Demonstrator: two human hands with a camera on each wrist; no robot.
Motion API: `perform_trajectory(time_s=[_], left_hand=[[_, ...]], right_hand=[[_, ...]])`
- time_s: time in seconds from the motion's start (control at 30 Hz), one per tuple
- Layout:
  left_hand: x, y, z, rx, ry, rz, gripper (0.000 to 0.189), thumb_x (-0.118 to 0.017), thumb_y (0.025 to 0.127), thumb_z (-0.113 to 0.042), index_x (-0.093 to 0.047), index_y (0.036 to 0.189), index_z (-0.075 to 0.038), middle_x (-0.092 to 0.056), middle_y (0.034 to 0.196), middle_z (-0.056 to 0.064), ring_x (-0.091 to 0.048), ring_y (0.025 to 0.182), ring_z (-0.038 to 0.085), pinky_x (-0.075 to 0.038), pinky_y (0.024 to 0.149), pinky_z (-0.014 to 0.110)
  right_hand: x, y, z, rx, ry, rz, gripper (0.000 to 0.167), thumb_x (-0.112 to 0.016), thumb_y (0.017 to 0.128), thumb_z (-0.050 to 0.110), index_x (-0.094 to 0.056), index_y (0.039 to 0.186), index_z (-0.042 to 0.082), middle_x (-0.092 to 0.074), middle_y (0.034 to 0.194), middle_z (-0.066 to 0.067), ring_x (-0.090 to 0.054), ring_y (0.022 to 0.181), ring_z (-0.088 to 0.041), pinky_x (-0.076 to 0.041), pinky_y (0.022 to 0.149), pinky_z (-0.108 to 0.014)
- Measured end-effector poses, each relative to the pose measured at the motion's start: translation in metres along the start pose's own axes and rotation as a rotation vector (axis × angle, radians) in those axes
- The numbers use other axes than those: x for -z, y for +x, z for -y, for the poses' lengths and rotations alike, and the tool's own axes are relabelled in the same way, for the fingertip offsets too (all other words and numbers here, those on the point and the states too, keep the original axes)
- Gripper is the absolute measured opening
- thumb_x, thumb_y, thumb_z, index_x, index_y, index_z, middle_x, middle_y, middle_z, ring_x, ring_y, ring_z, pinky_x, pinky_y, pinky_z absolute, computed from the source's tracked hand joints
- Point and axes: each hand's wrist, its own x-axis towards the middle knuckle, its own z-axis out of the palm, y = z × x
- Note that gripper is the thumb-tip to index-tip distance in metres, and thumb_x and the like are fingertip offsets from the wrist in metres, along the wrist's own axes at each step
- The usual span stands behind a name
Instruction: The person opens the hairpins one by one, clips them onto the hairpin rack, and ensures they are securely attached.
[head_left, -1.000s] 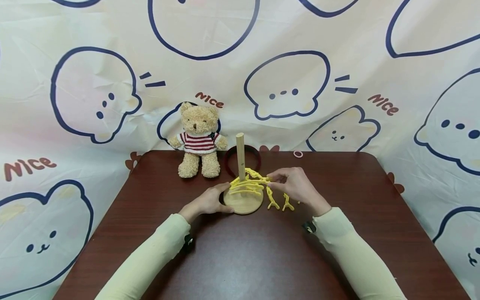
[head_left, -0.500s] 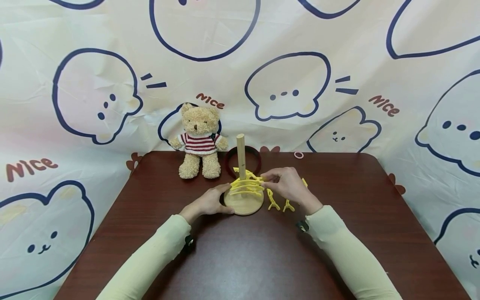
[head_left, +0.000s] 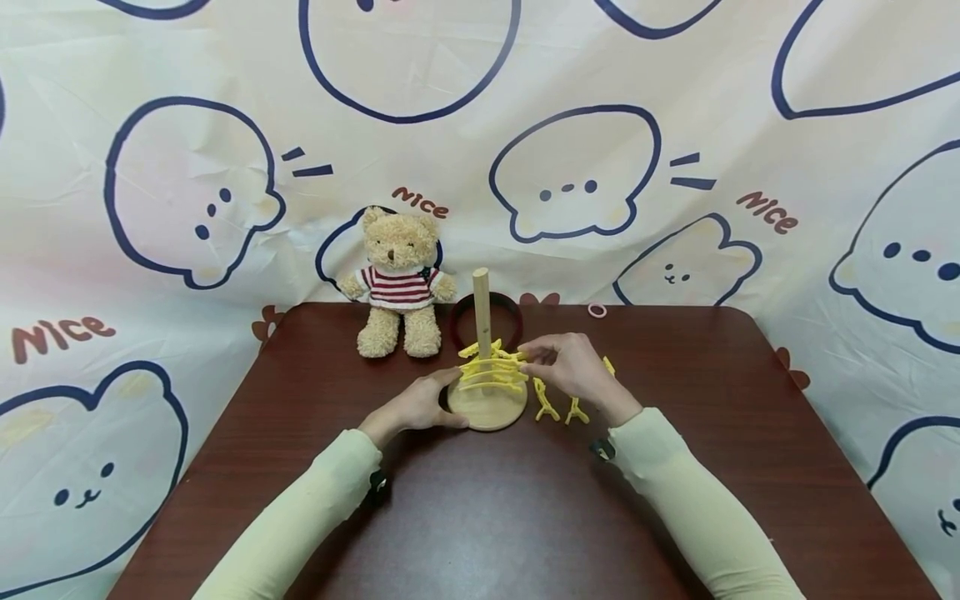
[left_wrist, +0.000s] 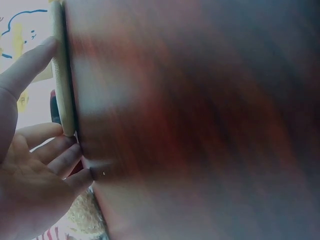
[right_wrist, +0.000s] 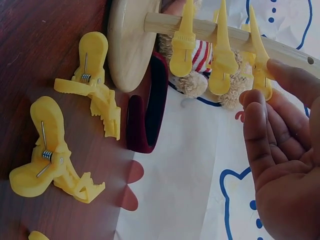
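Observation:
A wooden stand [head_left: 489,412] has a round base and an upright post. My left hand [head_left: 415,403] grips the base's left rim, thumb in front and the other fingers round the side. In the right wrist view, several yellow plastic spring clips [right_wrist: 221,65] are clipped one above another across the post. My right hand [head_left: 576,367] pinches the handle end of the top clip [right_wrist: 261,82] between thumb and fingers; its tapered jaws overlap the post in this view. Loose yellow clips [right_wrist: 47,145] with metal springs lie on the table to the right of the base.
A teddy bear [head_left: 397,283] in a striped shirt sits at the back of the brown table [head_left: 337,533]. Behind the post stands a dark red headband [head_left: 512,312]. A small pink ring [head_left: 597,311] lies near the back edge, before the patterned cloth [head_left: 585,50].
My right hand has moved left toward the post with its clip, uncovering a loose clip to its right. My left hand has stayed on the base.

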Motion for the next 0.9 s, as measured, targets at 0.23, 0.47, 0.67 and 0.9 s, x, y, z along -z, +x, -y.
perform_trajectory(time_s=[0.23, 0.47, 0.67, 0.9], left_hand=[[-0.0009, -0.0006, 0.0002, -0.007, -0.006, -0.003, 0.096, -0.083, 0.08, -0.044, -0.036, 0.155, -0.006, -0.033, 0.162, 0.015, -0.034, 0.149, 0.034, -0.033, 0.119, 0.048], [-0.001, -0.0003, 0.0003, -0.012, -0.005, -0.005, 0.097, -0.082, 0.08, -0.044, -0.035, 0.155, -0.005, -0.033, 0.162, 0.016, -0.034, 0.148, 0.035, -0.034, 0.118, 0.049], [-0.0002, -0.0012, -0.0008, -0.006, -0.003, -0.006, 0.097, -0.083, 0.08, -0.045, -0.035, 0.155, -0.005, -0.032, 0.162, 0.015, -0.033, 0.149, 0.034, -0.033, 0.118, 0.049], [0.0005, -0.001, -0.0019, -0.01, 0.006, -0.004, 0.097, -0.082, 0.08, -0.045, -0.035, 0.155, -0.005, -0.033, 0.162, 0.016, -0.034, 0.148, 0.034, -0.034, 0.118, 0.049]], right_hand=[[-0.0009, -0.0001, -0.0017, -0.024, 0.022, 0.017, 0.027, -0.082, 0.084, 0.026, -0.077, 0.109, 0.02, -0.073, 0.087, 0.005, -0.065, 0.076, -0.013, -0.056, 0.066, -0.029], [-0.0011, -0.0013, -0.0028, -0.029, 0.019, 0.023, 0.028, -0.082, 0.083, 0.029, -0.075, 0.11, 0.022, -0.072, 0.087, 0.006, -0.064, 0.077, -0.014, -0.055, 0.067, -0.03], [-0.0017, -0.0012, -0.0033, -0.037, 0.015, 0.037, 0.032, -0.082, 0.083, 0.031, -0.074, 0.112, 0.023, -0.071, 0.087, 0.006, -0.063, 0.077, -0.014, -0.055, 0.066, -0.03], [-0.0012, -0.0023, -0.006, -0.051, 0.008, 0.046, 0.039, -0.082, 0.083, 0.033, -0.072, 0.119, 0.023, -0.072, 0.093, 0.004, -0.063, 0.079, -0.014, -0.054, 0.062, -0.029]])
